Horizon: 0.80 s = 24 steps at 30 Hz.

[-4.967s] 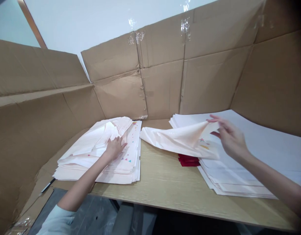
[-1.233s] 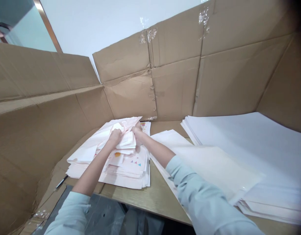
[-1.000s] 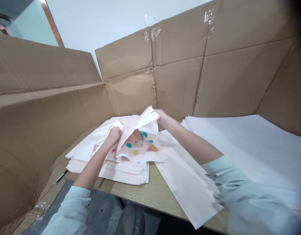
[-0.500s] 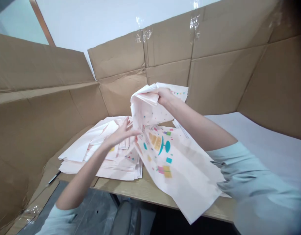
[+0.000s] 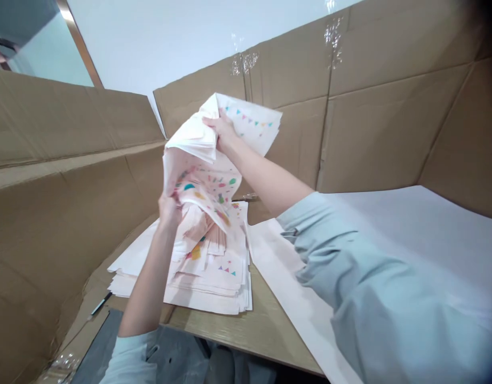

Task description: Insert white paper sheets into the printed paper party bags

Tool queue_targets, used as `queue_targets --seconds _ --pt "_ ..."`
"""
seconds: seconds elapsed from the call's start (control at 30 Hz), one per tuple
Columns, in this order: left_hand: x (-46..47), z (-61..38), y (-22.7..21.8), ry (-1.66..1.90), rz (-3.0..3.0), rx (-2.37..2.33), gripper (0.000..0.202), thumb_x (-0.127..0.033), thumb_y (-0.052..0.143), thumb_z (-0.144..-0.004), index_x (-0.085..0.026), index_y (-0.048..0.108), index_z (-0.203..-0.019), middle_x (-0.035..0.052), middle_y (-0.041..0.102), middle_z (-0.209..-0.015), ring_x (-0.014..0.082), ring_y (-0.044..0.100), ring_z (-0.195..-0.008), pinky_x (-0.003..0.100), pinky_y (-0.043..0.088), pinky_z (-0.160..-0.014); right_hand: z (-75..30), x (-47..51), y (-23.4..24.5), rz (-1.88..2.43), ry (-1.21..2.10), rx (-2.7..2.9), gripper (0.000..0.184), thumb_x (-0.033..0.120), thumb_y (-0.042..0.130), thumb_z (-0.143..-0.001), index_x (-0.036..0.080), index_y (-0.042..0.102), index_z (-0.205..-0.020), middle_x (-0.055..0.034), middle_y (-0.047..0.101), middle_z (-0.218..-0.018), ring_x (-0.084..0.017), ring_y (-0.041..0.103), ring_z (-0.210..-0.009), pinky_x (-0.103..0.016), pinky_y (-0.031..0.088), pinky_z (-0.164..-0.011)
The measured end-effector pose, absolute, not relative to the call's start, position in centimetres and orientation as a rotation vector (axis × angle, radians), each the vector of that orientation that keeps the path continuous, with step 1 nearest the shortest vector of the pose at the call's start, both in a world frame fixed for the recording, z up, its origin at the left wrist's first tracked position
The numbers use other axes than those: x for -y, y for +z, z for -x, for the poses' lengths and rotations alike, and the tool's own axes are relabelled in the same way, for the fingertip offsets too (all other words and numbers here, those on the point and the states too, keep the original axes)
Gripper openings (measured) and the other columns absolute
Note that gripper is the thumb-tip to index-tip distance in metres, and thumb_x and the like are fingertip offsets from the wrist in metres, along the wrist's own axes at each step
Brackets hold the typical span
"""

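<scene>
A bundle of thin white paper (image 5: 214,165), printed with colourful bunting and confetti shapes, hangs bent over in the air. My right hand (image 5: 222,130) is closed around its upper part, where several folded layers stack up. Lower down, at the bundle's left edge, my left hand (image 5: 169,209) grips the same paper. Below both hands lies a wide stack of similar printed paper (image 5: 225,290), with smaller folded pieces (image 5: 196,234) on top. The bundle hides the back of the stack.
Cardboard walls (image 5: 286,80) surround the table (image 5: 270,314) at the back and sides. White sheets (image 5: 370,229) cover the right side. A dark pen-like stick (image 5: 100,305) lies at the left edge. A chair (image 5: 221,365) shows beneath the table.
My right hand has moved left and up with the paper bundle, over the stack. My left hand, open before, now grips the bundle's edge. The cake-printed part has swung off the right side.
</scene>
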<state>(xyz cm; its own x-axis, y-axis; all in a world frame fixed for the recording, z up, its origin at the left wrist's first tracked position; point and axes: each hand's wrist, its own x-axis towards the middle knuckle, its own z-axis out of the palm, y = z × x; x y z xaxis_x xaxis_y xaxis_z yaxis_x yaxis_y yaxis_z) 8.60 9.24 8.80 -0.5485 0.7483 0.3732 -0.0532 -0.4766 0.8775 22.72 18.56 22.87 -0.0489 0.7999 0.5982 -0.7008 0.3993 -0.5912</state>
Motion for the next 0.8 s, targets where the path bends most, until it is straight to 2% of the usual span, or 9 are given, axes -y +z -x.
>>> queue_targets --seconds 0.1,0.17,0.27,0.33,0.37,0.43,0.53,0.63,0.8 --pt "-8.9 -4.0 9.0 2.224 -0.903 -1.177 0.041 -0.006 0.041 -0.063 -0.011 0.055 -0.102 0.0039 0.060 -0.077 0.0095 0.054 -0.058 0.018 0.044 -0.049 -20.0 -18.4 19.7 0.091 1.303 1.165 0.032 0.016 0.052 -0.074 0.007 0.048 -0.105 -0.0009 0.056 -0.086 -0.009 0.055 -0.085 -0.029 0.045 -0.075" --pt "-8.1 -0.5 7.3 2.192 -0.840 -1.368 0.045 -0.006 0.041 -0.062 -0.012 0.055 -0.105 0.0055 0.061 -0.084 0.0114 0.055 -0.061 0.019 0.044 -0.049 -18.4 -18.3 15.9 0.181 1.395 1.217 0.032 0.015 0.056 -0.070 0.008 0.049 -0.101 -0.0011 0.056 -0.084 -0.009 0.055 -0.080 -0.029 0.045 -0.074" --pt "-6.4 4.7 3.8 1.973 -0.866 -2.011 0.049 -0.005 0.039 -0.061 -0.011 0.058 -0.106 0.0088 0.061 -0.095 0.0190 0.058 -0.080 0.030 0.048 -0.066 -16.4 -17.6 9.2 0.512 1.361 1.214 0.037 0.007 0.056 -0.063 0.014 0.049 -0.099 0.0006 0.055 -0.087 -0.007 0.054 -0.072 -0.024 0.047 -0.070" --pt "-5.2 7.5 1.9 1.584 -1.212 -2.457 0.051 -0.005 0.043 -0.058 -0.016 0.061 -0.105 0.0075 0.061 -0.098 0.0242 0.054 -0.097 0.037 0.042 -0.084 -15.2 -17.1 5.0 0.949 1.318 1.150 0.037 0.010 0.057 -0.061 0.016 0.049 -0.097 0.0007 0.054 -0.087 -0.007 0.054 -0.071 -0.019 0.046 -0.067" --pt "-4.7 8.5 1.2 1.370 -1.446 -2.546 0.053 -0.004 0.043 -0.057 -0.016 0.061 -0.105 0.0072 0.060 -0.103 0.0251 0.051 -0.103 0.038 0.039 -0.089 -14.8 -16.8 3.2 1.078 1.341 1.113 0.037 0.010 0.055 -0.061 0.014 0.048 -0.097 -0.0020 0.054 -0.087 -0.010 0.054 -0.070 -0.022 0.047 -0.064" --pt "-4.1 9.4 0.4 1.026 -1.984 -2.519 0.058 -0.003 0.041 -0.056 -0.016 0.059 -0.110 0.0061 0.053 -0.116 0.0244 0.043 -0.114 0.037 0.031 -0.098 -14.0 -16.4 0.5 1.211 1.366 1.092 0.041 0.011 0.053 -0.061 0.012 0.046 -0.101 -0.0057 0.054 -0.084 -0.014 0.055 -0.071 -0.026 0.047 -0.060" --pt "-3.8 8.4 0.0 0.732 -2.573 -2.237 0.061 -0.005 0.038 -0.060 -0.018 0.053 -0.117 0.0021 0.042 -0.128 0.0206 0.031 -0.123 0.034 0.027 -0.102 -13.4 -16.0 -1.5 1.282 1.349 1.102 0.050 0.011 0.050 -0.061 0.014 0.042 -0.111 -0.0077 0.055 -0.090 -0.018 0.056 -0.081 -0.027 0.048 -0.065" --pt "-3.8 5.8 -0.2 0.642 -2.708 -2.032 0.054 -0.011 0.035 -0.071 -0.024 0.049 -0.121 -0.0017 0.040 -0.130 0.0162 0.039 -0.118 0.029 0.035 -0.096 -13.1 -15.8 -1.5 1.297 1.320 1.127 0.059 0.012 0.050 -0.063 0.015 0.036 -0.120 -0.0102 0.053 -0.103 -0.020 0.053 -0.094 -0.028 0.047 -0.075" --pt "-4.1 3.2 -0.1 0.683 -2.577 -1.916 0.051 -0.015 0.033 -0.074 -0.020 0.047 -0.123 0.0002 0.048 -0.123 0.0138 0.046 -0.111 0.024 0.033 -0.096 -12.4 -14.9 -0.5 1.246 1.314 1.174 0.066 0.017 0.047 -0.070 0.019 0.021 -0.131 -0.0112 0.042 -0.123 -0.019 0.046 -0.109 -0.030 0.043 -0.086"
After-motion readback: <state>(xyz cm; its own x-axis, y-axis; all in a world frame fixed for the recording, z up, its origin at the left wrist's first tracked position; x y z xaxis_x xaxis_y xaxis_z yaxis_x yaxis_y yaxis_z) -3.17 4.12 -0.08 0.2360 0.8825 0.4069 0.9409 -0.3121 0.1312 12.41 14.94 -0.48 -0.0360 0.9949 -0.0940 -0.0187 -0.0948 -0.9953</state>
